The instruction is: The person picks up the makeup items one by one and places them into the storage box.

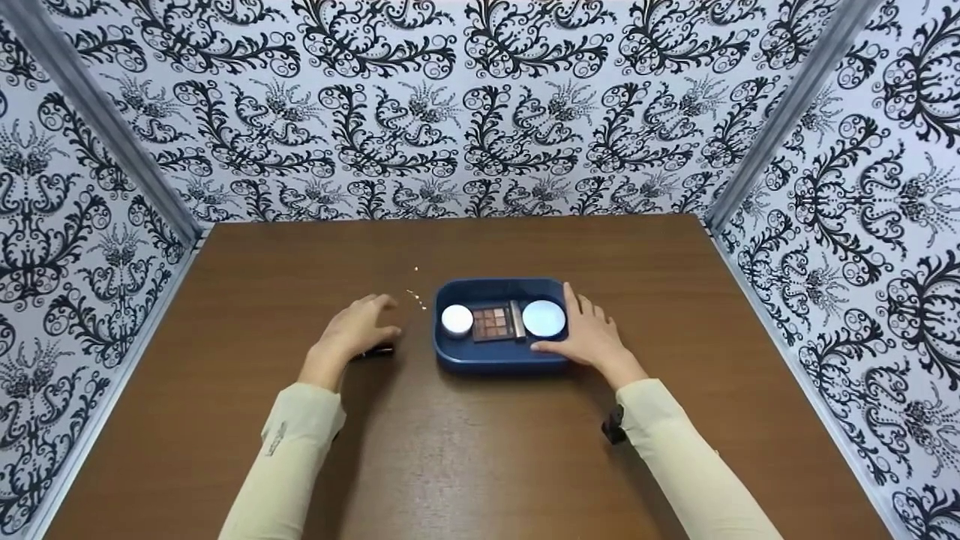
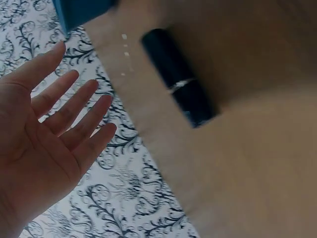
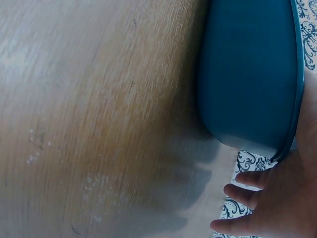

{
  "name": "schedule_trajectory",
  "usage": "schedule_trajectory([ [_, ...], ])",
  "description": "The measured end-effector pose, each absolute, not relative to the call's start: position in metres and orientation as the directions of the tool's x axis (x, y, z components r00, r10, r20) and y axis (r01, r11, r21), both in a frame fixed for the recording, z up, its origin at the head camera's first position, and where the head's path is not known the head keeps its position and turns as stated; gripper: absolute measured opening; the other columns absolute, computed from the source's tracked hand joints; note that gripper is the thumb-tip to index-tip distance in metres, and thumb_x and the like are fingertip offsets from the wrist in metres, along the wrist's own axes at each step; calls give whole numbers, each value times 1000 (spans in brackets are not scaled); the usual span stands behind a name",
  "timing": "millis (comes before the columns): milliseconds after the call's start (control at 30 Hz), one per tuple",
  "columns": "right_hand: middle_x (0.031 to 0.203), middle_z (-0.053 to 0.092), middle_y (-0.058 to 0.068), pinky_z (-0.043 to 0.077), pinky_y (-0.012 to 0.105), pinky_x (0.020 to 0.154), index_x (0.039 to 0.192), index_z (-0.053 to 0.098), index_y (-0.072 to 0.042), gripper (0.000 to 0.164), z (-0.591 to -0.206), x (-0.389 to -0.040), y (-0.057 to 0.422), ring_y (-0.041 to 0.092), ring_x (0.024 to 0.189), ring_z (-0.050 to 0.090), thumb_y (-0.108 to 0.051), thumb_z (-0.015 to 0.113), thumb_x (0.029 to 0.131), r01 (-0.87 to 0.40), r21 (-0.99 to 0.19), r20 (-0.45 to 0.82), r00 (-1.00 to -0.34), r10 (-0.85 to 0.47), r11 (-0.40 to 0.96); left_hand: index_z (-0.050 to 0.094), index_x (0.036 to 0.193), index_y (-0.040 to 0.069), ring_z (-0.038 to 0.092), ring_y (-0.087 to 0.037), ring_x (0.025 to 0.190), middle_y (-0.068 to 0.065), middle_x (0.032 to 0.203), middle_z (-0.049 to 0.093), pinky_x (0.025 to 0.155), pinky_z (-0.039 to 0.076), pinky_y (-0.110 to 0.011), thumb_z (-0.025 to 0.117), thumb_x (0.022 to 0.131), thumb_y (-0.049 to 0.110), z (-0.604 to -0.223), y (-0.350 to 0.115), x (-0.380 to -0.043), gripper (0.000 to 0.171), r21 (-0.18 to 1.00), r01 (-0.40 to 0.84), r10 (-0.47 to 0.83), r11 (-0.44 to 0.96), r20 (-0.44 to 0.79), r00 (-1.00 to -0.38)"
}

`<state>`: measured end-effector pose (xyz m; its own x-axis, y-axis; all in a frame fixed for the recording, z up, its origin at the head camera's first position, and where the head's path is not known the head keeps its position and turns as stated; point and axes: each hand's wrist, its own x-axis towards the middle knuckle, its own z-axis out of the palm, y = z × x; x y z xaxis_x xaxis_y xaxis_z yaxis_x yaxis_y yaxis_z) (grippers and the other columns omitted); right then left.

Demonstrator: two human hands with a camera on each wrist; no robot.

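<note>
My left hand [image 1: 354, 330] hovers over the wood at left, fingers spread and holding nothing. Beneath it lies a black lipstick tube [image 1: 380, 349], partly covered by the hand in the head view. The left wrist view shows the whole tube [image 2: 166, 59] with its silver band, apart from the fingers. A blue tray [image 1: 501, 367] stands right of it, holding a white round container [image 1: 457, 320], an eyeshadow palette [image 1: 492, 325] and a pale blue round compact [image 1: 544, 319]. My right hand [image 1: 592, 334] rests across the tray's right end, thumb over the rim near the compact, other fingers extended outside.
A thin gold chain [image 1: 417, 298] lies on the brown table [image 1: 480, 442] left of the tray. Patterned walls [image 1: 480, 112] with grey corner posts close off the back and both sides.
</note>
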<state>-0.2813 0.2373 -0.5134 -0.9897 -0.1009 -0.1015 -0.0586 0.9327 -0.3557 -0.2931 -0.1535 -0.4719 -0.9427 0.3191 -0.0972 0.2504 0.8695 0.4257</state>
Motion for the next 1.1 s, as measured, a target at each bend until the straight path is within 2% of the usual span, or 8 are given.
schedule_trajectory([
  [267,160,26,27,26,73,111,162,4,-13,130,-513,-282,238,51,144,30,-73,74,70,-61,-352,-95,-990,-100,934,54,140,7,48,-42,135,-21,145,53,107,42,-59,69,93,27,-491,-166,-283,53,434,202,296,878,-162,-941],
  [400,160,26,27,26,73,111,162,3,-14,130,-514,-282,239,51,144,29,-75,73,70,-60,-349,-103,-989,-102,935,56,138,8,51,-40,133,-18,141,56,106,43,-58,70,93,23,-497,-169,-278,50,450,184,289,874,-177,-941],
  [600,161,26,26,25,74,111,162,-1,-16,132,-516,-283,239,51,144,29,-78,71,69,-60,-346,-114,-988,-105,936,62,130,8,56,-38,125,-16,131,62,103,46,-55,73,89,15,-507,-171,-274,43,443,199,294,874,-157,-943],
  [767,160,26,27,26,74,111,162,0,-15,131,-516,-283,239,51,144,29,-75,72,70,-60,-345,-106,-989,-103,937,66,123,7,59,-38,120,-17,123,63,100,48,-54,77,85,10,-513,-173,-274,40,399,230,300,888,-124,-946],
  [933,161,26,26,25,74,111,162,0,-15,131,-516,-283,239,51,144,29,-75,73,70,-61,-351,-103,-989,-104,934,67,116,3,62,-39,113,-19,115,64,94,51,-53,74,84,2,-518,-172,-273,33,337,245,294,909,-100,-951],
  [1100,161,25,26,24,74,112,162,2,-14,130,-516,-283,239,51,145,28,-73,74,71,-61,-360,-102,-989,-105,931,66,120,3,62,-40,115,-21,119,65,96,52,-53,71,87,2,-515,-168,-274,34,327,235,272,915,-73,-959],
])
